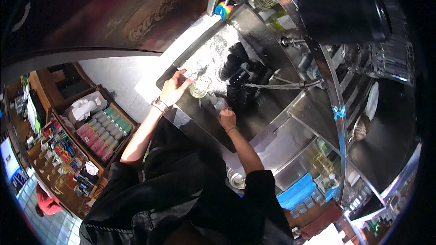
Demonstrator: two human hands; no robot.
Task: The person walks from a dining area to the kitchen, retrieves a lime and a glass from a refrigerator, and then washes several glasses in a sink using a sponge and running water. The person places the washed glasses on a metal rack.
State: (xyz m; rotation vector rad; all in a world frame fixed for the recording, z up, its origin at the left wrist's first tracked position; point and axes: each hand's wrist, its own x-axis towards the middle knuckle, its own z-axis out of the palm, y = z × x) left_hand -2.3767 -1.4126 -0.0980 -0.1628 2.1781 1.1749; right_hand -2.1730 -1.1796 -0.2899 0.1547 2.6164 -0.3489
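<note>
My left hand (174,88) reaches over the edge of a metal basin, its thumb and fingers spread beside a clear glass (199,88). Something clear lies near the thumb tip, and I cannot tell whether the hand grips it or the glass. Seen from above, the glass has a pale stem-like line below its bowl. My right hand (227,118) is closed on a pale translucent object (217,102), too blurred to name exactly. Brightly lit ice (207,54) fills part of the basin. Dark bottles or cans (240,71) are piled to the right of the glass.
A metal faucet with a braided hose (276,86) reaches in from the right. A curved metal rail (335,92) runs along that side. Behind my left arm stands a drawer of cans (102,129). A blue cloth (296,190) lies by small glasses; a person in red (49,204) is far left.
</note>
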